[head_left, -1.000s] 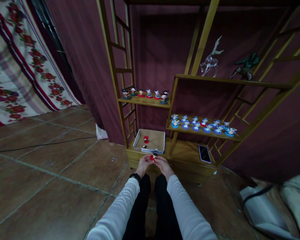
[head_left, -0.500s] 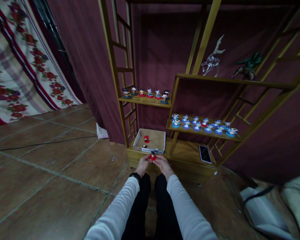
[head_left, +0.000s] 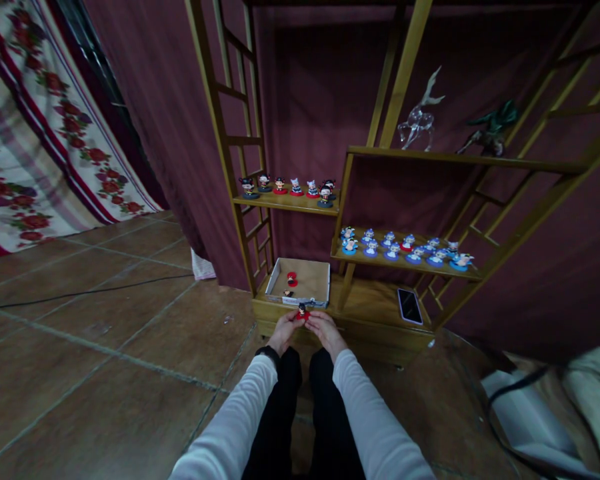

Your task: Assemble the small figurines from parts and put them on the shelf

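Observation:
My left hand (head_left: 285, 331) and my right hand (head_left: 326, 331) meet in front of my knees, both pinched on a small figurine with a red base (head_left: 303, 311). Just beyond them an open cardboard box (head_left: 320, 275) sits on the bottom board of a wooden shelf unit (head_left: 375, 303). The box holds a red base piece (head_left: 292, 277) and a small dark piece (head_left: 288, 293). Several red-based and dark-based figurines (head_left: 290, 188) stand on the left shelf. Several blue-based figurines (head_left: 405, 248) line the lower right shelf.
A phone (head_left: 409, 306) lies on the bottom board at the right. A glass deer (head_left: 420, 120) and a dark green figure (head_left: 490, 130) stand on the upper shelf. A cable (head_left: 80, 290) runs across the tiled floor. Pale bags (head_left: 545, 413) lie at the right.
My hands and the figurine have stayed together in front of the box. The view has shifted slightly.

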`<action>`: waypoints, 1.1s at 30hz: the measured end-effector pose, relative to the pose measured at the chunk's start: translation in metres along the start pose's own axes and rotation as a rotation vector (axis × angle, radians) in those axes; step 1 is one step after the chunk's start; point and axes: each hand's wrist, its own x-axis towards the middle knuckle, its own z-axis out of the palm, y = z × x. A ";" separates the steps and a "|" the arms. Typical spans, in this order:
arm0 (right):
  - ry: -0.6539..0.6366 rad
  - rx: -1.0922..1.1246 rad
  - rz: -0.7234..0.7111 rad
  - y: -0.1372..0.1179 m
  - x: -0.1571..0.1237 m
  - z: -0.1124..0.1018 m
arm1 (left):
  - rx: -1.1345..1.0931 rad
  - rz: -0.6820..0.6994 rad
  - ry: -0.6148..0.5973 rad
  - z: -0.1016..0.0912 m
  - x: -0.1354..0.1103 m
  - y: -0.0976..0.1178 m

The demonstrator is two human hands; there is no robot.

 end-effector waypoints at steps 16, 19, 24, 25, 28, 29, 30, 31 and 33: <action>-0.002 -0.052 0.013 -0.004 -0.002 0.001 | -0.038 -0.081 -0.054 -0.002 0.002 -0.002; -0.004 -0.059 0.012 -0.005 -0.002 0.001 | -0.041 -0.112 -0.059 -0.005 0.004 -0.004; -0.010 -0.084 0.025 -0.004 0.000 0.000 | -0.063 -0.170 -0.053 -0.008 0.005 -0.005; -0.009 -0.085 0.028 -0.004 0.000 0.000 | -0.067 -0.176 -0.057 -0.008 0.006 -0.005; -0.011 -0.086 0.031 -0.004 0.001 -0.001 | -0.067 -0.187 -0.067 -0.008 0.006 -0.004; -0.012 -0.086 0.031 -0.004 0.002 -0.001 | -0.065 -0.188 -0.067 -0.008 0.006 -0.004; -0.012 -0.086 0.032 -0.004 0.002 -0.001 | -0.063 -0.188 -0.066 -0.008 0.006 -0.003; -0.011 -0.086 0.034 -0.004 0.002 -0.001 | -0.060 -0.189 -0.068 -0.008 0.006 -0.003; -0.009 -0.082 0.037 -0.005 0.002 -0.001 | -0.053 -0.197 -0.074 -0.008 0.006 -0.002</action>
